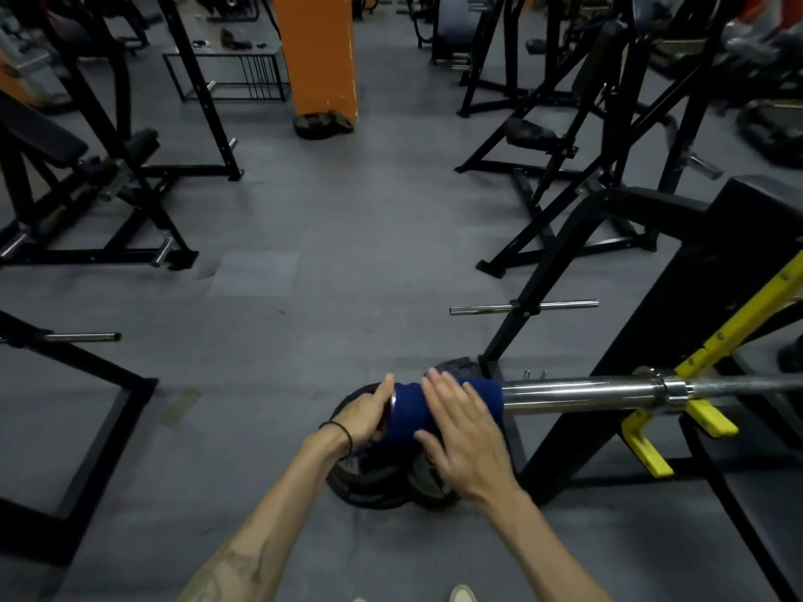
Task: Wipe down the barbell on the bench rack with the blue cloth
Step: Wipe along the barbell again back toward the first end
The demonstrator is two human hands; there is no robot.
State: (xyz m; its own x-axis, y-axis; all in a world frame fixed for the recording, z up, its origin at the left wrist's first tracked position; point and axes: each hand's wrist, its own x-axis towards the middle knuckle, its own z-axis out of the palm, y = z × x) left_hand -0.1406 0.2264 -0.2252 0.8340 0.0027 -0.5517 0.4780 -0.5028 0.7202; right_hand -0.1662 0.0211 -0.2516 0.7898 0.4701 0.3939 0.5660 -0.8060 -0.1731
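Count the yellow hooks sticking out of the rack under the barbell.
2: one yellow hook just below the barbell, another lower and nearer. More may be hidden out of frame.

- My single head-worn wide-angle view looks forward and steeply down across a gym floor (304,236).
- Nearest the lens, both forearms reach in from the bottom edge toward the barbell (578,395) end.
- Farther machines curve away at the frame's edges, blurred top right.
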